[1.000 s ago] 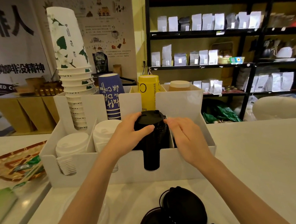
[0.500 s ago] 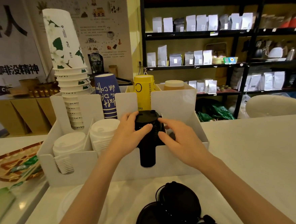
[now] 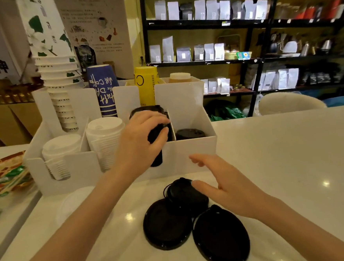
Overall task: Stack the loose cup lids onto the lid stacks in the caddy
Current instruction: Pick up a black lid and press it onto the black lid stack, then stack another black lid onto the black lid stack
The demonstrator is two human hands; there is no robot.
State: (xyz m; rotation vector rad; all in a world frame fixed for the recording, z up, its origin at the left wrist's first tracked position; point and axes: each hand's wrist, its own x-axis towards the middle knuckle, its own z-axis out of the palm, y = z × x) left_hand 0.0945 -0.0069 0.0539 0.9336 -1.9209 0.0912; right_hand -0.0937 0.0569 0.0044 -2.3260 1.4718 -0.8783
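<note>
A white caddy (image 3: 193,155) stands on the counter with lid stacks in its front slots. My left hand (image 3: 141,138) rests on the tall black lid stack (image 3: 156,129) in the third slot, fingers curled over its top and side. A short black lid stack (image 3: 189,133) sits low in the rightmost slot. Three loose black lids (image 3: 193,216) lie overlapping on the counter in front of the caddy. My right hand (image 3: 226,185) hovers open just right of them, fingertips touching the topmost small lid (image 3: 181,190).
Two white lid stacks (image 3: 104,139) fill the caddy's left slots. Paper cup stacks (image 3: 60,91), a blue cup (image 3: 103,90) and a yellow cup (image 3: 146,85) stand behind. A patterned tray (image 3: 5,174) lies at left. A clear lid (image 3: 76,202) rests on the counter.
My right hand left the tall black lid stack and came down to the loose lids on the counter. My left hand stayed on the stack. The view tilted downward.
</note>
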